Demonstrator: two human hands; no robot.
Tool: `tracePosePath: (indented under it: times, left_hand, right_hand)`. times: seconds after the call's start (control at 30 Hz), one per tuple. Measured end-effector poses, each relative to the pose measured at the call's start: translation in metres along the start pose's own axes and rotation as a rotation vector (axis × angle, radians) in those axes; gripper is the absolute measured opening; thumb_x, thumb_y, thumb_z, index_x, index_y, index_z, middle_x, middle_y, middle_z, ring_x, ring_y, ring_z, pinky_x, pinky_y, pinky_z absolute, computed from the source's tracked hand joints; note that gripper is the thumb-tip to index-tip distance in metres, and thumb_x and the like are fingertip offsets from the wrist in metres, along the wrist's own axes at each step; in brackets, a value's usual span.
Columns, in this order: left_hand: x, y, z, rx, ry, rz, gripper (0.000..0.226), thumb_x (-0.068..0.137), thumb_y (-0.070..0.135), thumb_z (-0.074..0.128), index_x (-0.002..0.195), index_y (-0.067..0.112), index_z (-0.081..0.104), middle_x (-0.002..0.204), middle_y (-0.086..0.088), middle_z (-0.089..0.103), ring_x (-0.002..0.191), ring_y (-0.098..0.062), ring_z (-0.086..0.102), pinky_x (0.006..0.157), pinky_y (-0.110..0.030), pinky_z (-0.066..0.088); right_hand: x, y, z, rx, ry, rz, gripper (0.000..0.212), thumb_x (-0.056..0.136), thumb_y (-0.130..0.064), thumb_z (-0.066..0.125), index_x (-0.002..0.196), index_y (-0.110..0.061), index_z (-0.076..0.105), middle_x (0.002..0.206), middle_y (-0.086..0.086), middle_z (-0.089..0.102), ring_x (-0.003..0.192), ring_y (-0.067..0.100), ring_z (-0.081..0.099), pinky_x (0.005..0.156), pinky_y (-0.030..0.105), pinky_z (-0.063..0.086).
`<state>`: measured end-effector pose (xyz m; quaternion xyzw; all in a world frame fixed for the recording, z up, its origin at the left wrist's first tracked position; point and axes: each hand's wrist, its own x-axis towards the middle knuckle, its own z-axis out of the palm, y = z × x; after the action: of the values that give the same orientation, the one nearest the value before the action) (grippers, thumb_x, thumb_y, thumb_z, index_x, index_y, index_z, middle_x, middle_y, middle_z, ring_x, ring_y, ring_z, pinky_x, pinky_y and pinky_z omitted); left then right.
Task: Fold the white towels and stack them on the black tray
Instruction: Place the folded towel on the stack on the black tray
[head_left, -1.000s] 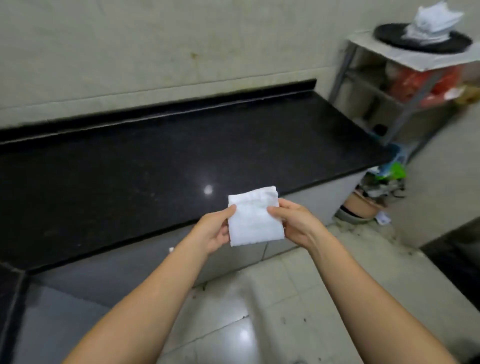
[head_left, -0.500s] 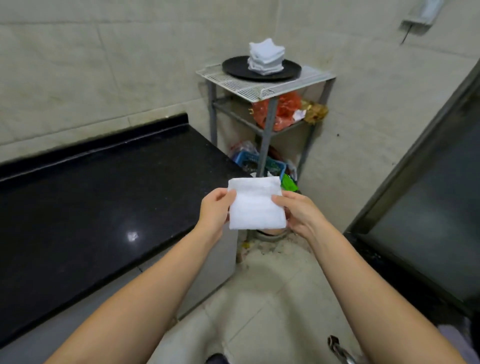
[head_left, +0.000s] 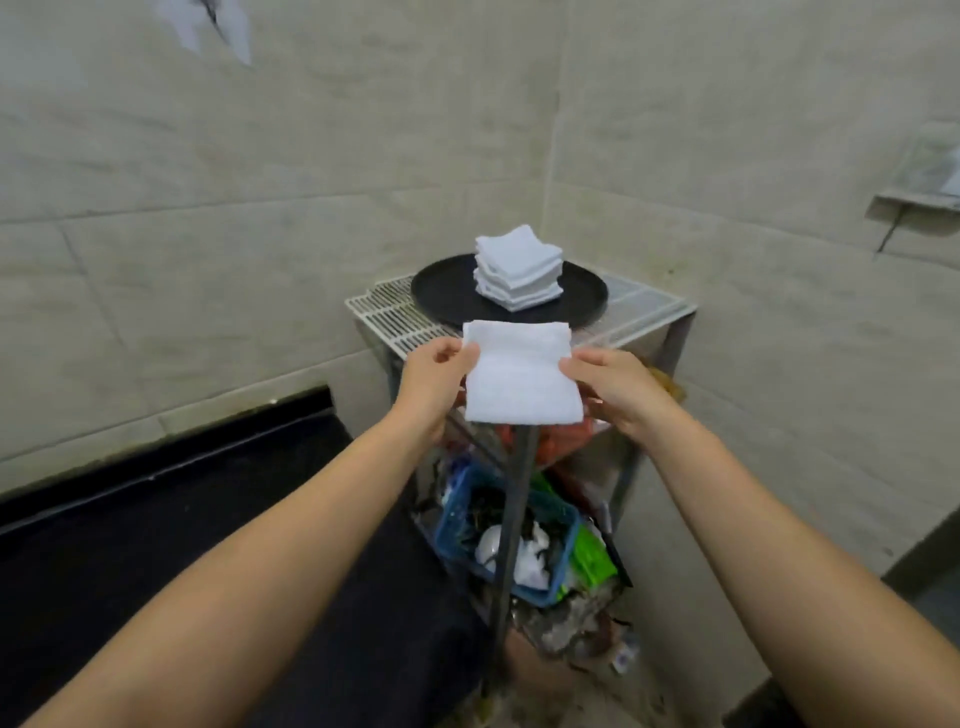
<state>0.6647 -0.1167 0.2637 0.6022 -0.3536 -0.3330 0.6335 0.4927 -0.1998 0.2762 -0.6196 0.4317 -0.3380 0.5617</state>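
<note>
Towel (head_left: 521, 379), folded into a white square, is being held at the centre of the head view, pinched at its left edge by the left hand (head_left: 435, 379) and at its right edge by the right hand (head_left: 618, 387). A second ago it was being held over the black counter (head_left: 156, 545), now at the lower left; the rack (head_left: 395, 312) is now being faced directly. The black tray (head_left: 441, 293), just above the towel in the frame, is being occupied by a stack of folded towels (head_left: 519, 267). Placing on that stack is judged to be the step in hand.
</note>
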Motion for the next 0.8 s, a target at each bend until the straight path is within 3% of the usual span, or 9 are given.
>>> tracePosePath:
  times: [0.07, 0.13, 0.2, 0.27, 0.33, 0.43, 0.57, 0.73, 0.8]
  left_hand:
    - [0.041, 0.011, 0.012, -0.010, -0.019, 0.002, 0.017, 0.094, 0.017, 0.054, 0.079, 0.011, 0.058, 0.080, -0.009, 0.059, 0.067, -0.019, 0.055, 0.052, -0.028, 0.047]
    - [0.082, 0.023, 0.024, 0.007, -0.023, -0.008, 0.015, 0.095, 0.016, 0.053, 0.082, 0.012, 0.059, 0.079, -0.008, 0.058, 0.065, -0.016, 0.056, 0.048, -0.024, 0.048]
    - [0.124, 0.033, 0.037, -0.011, 0.019, -0.007, 0.017, 0.095, 0.014, 0.051, 0.079, 0.012, 0.055, 0.075, -0.008, 0.056, 0.062, -0.015, 0.054, 0.044, -0.020, 0.048]
    - [0.166, 0.042, 0.049, -0.024, 0.090, -0.004, 0.019, 0.096, 0.014, 0.050, 0.077, 0.014, 0.050, 0.072, -0.007, 0.053, 0.060, -0.015, 0.052, 0.040, -0.017, 0.046]
    - [0.206, 0.050, 0.061, -0.031, 0.166, -0.008, 0.020, 0.095, 0.013, 0.049, 0.076, 0.015, 0.045, 0.067, -0.006, 0.049, 0.056, -0.014, 0.048, 0.037, -0.016, 0.044]
    - [0.254, 0.051, 0.075, -0.032, 0.241, -0.050, 0.021, 0.095, 0.010, 0.050, 0.076, 0.015, 0.042, 0.065, -0.007, 0.047, 0.053, -0.015, 0.045, 0.034, -0.015, 0.043]
    - [0.286, 0.030, 0.081, 0.013, 0.307, -0.132, 0.023, 0.094, 0.011, 0.052, 0.073, 0.014, 0.042, 0.064, -0.007, 0.048, 0.051, -0.016, 0.047, 0.035, -0.018, 0.044]
    - [0.293, 0.006, 0.085, 0.078, 0.346, -0.146, 0.021, 0.093, 0.016, 0.055, 0.073, 0.013, 0.048, 0.063, -0.007, 0.053, 0.049, -0.016, 0.050, 0.040, -0.021, 0.047]
    - [0.294, 0.006, 0.086, 0.076, 0.358, -0.142, 0.019, 0.093, 0.019, 0.057, 0.076, 0.013, 0.049, 0.063, -0.007, 0.055, 0.048, -0.015, 0.051, 0.040, -0.021, 0.046]
  right_hand:
    - [0.046, -0.016, -0.013, -0.100, -0.018, -0.052, 0.013, 0.093, -0.016, 0.057, 0.094, -0.012, 0.069, 0.099, 0.011, 0.069, 0.079, 0.018, 0.061, 0.067, 0.030, 0.047]
    - [0.098, -0.033, -0.024, -0.146, -0.011, -0.113, 0.018, 0.091, -0.014, 0.058, 0.097, 0.000, 0.068, 0.099, 0.019, 0.069, 0.082, 0.020, 0.061, 0.073, 0.033, 0.046]
    - [0.150, -0.051, -0.029, -0.152, -0.017, -0.176, 0.021, 0.091, -0.011, 0.059, 0.104, 0.003, 0.066, 0.085, 0.011, 0.068, 0.073, 0.016, 0.060, 0.069, 0.026, 0.047]
    - [0.199, -0.070, -0.029, -0.187, -0.053, -0.215, 0.014, 0.090, -0.013, 0.060, 0.101, -0.006, 0.066, 0.079, 0.000, 0.064, 0.070, 0.012, 0.058, 0.062, 0.022, 0.046]
    - [0.248, -0.086, -0.028, -0.210, -0.087, -0.250, 0.007, 0.090, -0.012, 0.059, 0.091, -0.010, 0.066, 0.077, 0.001, 0.062, 0.067, 0.011, 0.055, 0.057, 0.019, 0.045]
    - [0.308, -0.095, -0.028, -0.265, -0.112, -0.277, 0.017, 0.090, -0.011, 0.059, 0.103, -0.002, 0.066, 0.088, 0.007, 0.065, 0.070, 0.012, 0.057, 0.053, 0.014, 0.042]
    - [0.352, -0.081, -0.028, -0.351, -0.213, -0.249, 0.023, 0.090, -0.011, 0.059, 0.110, -0.002, 0.066, 0.105, 0.011, 0.066, 0.091, 0.016, 0.058, 0.075, 0.027, 0.045]
    - [0.371, -0.062, -0.031, -0.415, -0.250, -0.309, 0.024, 0.089, -0.010, 0.059, 0.112, -0.004, 0.066, 0.087, 0.000, 0.061, 0.082, 0.013, 0.054, 0.061, 0.020, 0.039]
    - [0.375, -0.061, -0.033, -0.417, -0.261, -0.309, 0.025, 0.089, -0.013, 0.060, 0.113, -0.006, 0.064, 0.082, -0.003, 0.059, 0.082, 0.014, 0.055, 0.068, 0.025, 0.041]
